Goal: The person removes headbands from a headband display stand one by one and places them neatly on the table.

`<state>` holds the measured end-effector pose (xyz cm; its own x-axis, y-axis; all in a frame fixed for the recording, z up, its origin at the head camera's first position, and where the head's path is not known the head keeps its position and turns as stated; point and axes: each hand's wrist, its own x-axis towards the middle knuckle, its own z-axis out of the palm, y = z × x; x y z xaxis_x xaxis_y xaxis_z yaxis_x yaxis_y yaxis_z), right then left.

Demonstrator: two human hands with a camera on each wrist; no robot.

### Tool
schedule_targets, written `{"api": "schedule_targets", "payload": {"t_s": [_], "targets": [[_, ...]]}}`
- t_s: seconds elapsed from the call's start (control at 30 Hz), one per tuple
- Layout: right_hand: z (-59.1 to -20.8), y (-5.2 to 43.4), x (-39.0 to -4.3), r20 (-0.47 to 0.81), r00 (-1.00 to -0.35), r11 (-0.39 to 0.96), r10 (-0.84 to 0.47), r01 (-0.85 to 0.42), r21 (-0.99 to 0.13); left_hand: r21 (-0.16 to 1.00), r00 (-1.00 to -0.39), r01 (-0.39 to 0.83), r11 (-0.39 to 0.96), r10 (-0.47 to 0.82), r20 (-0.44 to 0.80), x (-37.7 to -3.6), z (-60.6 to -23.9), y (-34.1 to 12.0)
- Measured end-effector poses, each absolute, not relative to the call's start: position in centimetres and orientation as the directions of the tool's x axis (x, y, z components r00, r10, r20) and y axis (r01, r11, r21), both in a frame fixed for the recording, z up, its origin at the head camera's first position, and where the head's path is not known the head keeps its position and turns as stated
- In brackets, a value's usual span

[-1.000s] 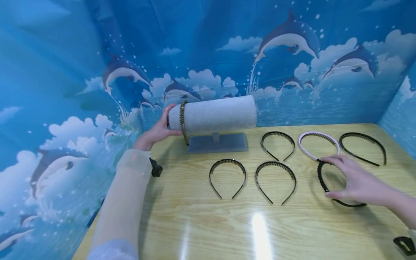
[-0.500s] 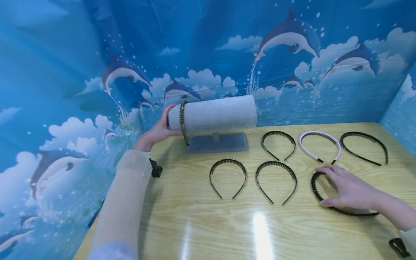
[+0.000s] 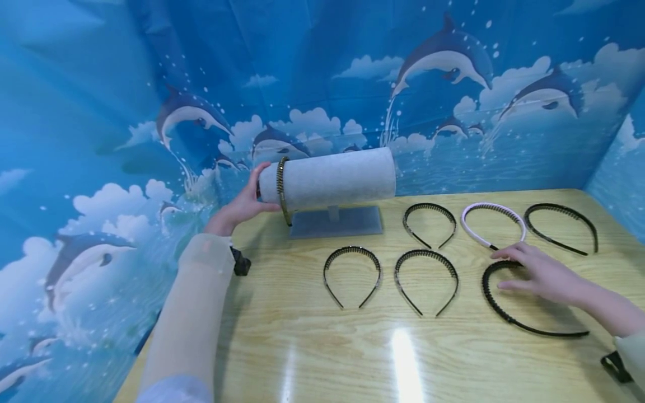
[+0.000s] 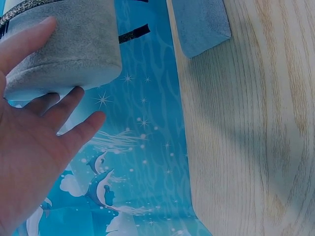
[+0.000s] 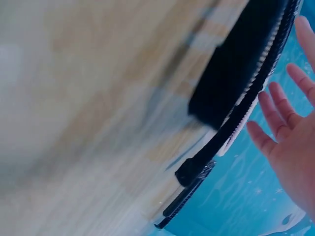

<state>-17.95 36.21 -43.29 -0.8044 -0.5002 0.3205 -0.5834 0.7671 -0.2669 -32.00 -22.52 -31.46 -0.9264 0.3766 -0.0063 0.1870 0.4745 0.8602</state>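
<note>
At the left end of a grey velvety headband display stand [image 3: 337,178], my left hand [image 3: 247,201] grips the roll with thumb and fingers on opposite sides. In the left wrist view the thumb of this left hand [image 4: 29,147] lies along the roll's side. A gold-and-dark toothed headband [image 3: 281,187] hangs round the roll near that hand. On the right, my right hand [image 3: 544,275] is over a black headband [image 3: 496,305] lying on the table, its fingers loosely extended. The right wrist view shows this right hand [image 5: 290,123] with fingers spread, holding nothing.
Two dark toothed headbands [image 3: 353,250] [image 3: 427,253] lie mid-table. Behind them are another dark headband [image 3: 430,207], a lilac one [image 3: 468,224] and a black one [image 3: 559,208]. A dolphin-print backdrop [image 3: 322,67] rises behind the wooden table [image 3: 322,347].
My right hand lets go of the black headband, which has shifted slightly left and toward me and now lies flat. The left hand stays on the stand.
</note>
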Motion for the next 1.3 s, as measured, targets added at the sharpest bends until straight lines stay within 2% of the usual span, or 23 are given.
{"api": "schedule_targets", "payload": {"t_s": [0.2,0.33,0.7,1.03,1.3], "targets": [[-43.9,36.8,-19.8,0.4,-0.722,0.714,-0.564,-0.67,-0.203,0.855,-0.927,0.189,0.483,0.376,-0.007,-31.9,-31.4,-22.6],[-44.1,37.1,-20.6,0.393,-0.711,0.7,-0.583,-0.686,-0.201,0.851,-0.923,0.198,0.486,0.384,-0.004,-32.0,-31.4,-22.8],[-44.2,38.1,-20.7,0.357,-0.758,0.71,-0.546,-0.645,-0.285,0.863,-0.92,0.175,0.474,0.392,-0.029,-31.2,-30.2,-22.1],[-44.4,39.9,-19.9,0.289,-0.826,0.758,-0.484,-0.56,-0.333,0.844,-0.926,0.199,0.498,0.378,-0.005,-32.2,-31.5,-22.7],[-44.3,40.9,-19.6,0.233,-0.88,0.832,-0.414,-0.47,-0.295,0.843,-0.929,0.197,0.501,0.371,-0.003,-32.0,-31.4,-22.6]]}}
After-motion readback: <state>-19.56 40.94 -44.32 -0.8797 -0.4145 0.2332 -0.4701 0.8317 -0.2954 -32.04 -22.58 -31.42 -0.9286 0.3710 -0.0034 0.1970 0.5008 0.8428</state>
